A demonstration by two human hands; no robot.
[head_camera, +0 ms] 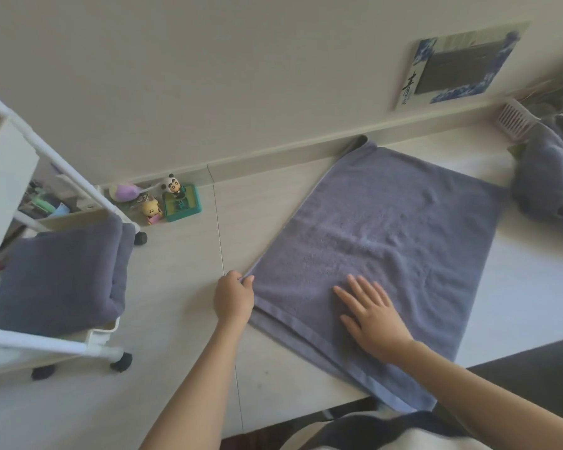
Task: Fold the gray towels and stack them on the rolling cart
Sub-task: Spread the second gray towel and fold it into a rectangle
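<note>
A gray towel (381, 241) lies spread on the pale table, folded double, its near edge hanging over the table's front. My left hand (233, 295) pinches the towel's near left corner. My right hand (372, 315) rests flat on the towel, fingers straight and spread. On the left stands the white rolling cart (49, 342) with a stack of folded gray towels (65, 271) on its shelf. A heap of unfolded gray towels (550, 170) lies at the far right.
Small toy figures (165, 201) stand by the wall behind the cart. A white slatted basket (515, 120) sits at the far right next to the heap. A blue and white picture (459, 64) leans on the wall. The table's front edge (306, 417) runs below my arms.
</note>
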